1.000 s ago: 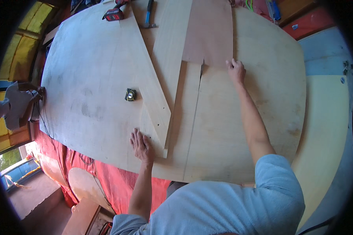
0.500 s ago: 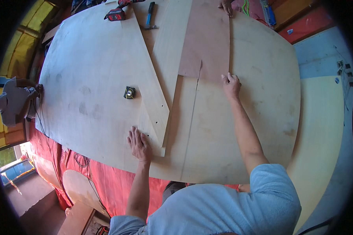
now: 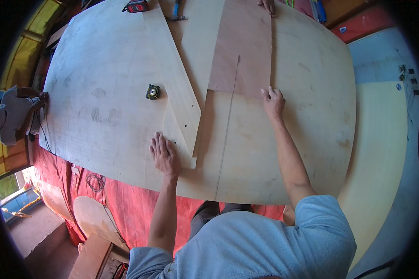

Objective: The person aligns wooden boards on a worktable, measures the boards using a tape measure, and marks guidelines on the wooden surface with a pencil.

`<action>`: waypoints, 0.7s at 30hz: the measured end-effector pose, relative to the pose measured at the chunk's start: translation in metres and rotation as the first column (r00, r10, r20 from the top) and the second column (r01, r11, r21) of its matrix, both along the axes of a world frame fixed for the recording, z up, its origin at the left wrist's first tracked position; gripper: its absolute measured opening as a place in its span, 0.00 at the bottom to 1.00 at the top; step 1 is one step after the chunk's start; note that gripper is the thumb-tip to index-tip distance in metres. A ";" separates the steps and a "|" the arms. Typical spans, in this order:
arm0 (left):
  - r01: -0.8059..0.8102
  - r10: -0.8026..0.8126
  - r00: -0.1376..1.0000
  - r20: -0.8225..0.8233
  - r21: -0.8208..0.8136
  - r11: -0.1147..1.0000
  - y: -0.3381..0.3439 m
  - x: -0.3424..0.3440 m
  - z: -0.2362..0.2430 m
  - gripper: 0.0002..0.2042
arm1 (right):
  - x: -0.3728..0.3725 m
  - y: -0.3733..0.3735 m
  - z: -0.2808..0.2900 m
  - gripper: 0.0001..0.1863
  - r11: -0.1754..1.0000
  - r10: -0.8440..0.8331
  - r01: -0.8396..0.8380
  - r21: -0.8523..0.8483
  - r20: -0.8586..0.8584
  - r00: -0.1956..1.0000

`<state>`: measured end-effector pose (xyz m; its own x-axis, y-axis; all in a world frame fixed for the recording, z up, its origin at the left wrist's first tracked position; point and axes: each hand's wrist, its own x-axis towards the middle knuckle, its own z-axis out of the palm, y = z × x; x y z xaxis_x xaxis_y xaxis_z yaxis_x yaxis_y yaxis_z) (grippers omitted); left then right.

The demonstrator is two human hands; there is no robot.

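Note:
My left hand (image 3: 165,156) lies open, fingers flat, on the lower end of pale angled boards (image 3: 172,69), which have small dark holes and rest on a large plywood sheet (image 3: 102,69). My right hand (image 3: 273,101) grips the lower right corner of a reddish-brown thin panel (image 3: 241,32). A dark narrow slit runs in from that panel's lower edge, lined up with a pencil-like line (image 3: 222,162) on the plywood. A yellow-and-black tape measure (image 3: 152,91) sits left of the boards.
A red-black battery tool (image 3: 135,6) and blue hammer (image 3: 176,11) lie at the far edge. Another person's hand (image 3: 267,7) touches the panel's far end. A co-worker (image 3: 18,114) stands at the left edge. Red sheeting (image 3: 135,211) and a pale board (image 3: 377,149) flank the sheet.
The reddish panel and my right hand have moved toward me and slightly left. The other person's hand shows more at the panel's far end. My left hand stays on the boards.

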<state>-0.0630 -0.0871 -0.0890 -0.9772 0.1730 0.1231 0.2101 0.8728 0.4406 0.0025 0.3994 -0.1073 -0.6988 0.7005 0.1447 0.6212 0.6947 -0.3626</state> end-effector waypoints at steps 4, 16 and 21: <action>-0.004 0.004 1.000 -0.014 0.014 1.000 0.003 0.001 -0.002 0.24 | 0.012 -0.007 -0.002 0.29 1.000 -0.007 0.007 -0.021 0.006 1.000; -0.008 0.009 1.000 -0.016 0.042 0.999 0.007 -0.007 0.000 0.25 | 0.042 -0.036 -0.005 0.28 0.998 0.027 -0.026 0.062 -0.016 0.999; -0.003 0.003 1.000 0.008 0.005 1.000 0.000 -0.003 -0.005 0.25 | 0.063 -0.056 -0.005 0.28 1.000 0.019 -0.018 -0.022 0.001 1.000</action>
<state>-0.0657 -0.0871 -0.0936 -0.9787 0.1697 0.1158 0.2039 0.8710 0.4470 0.0657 0.3431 -0.1121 -0.7119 0.6905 0.1280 0.6089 0.6978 -0.3773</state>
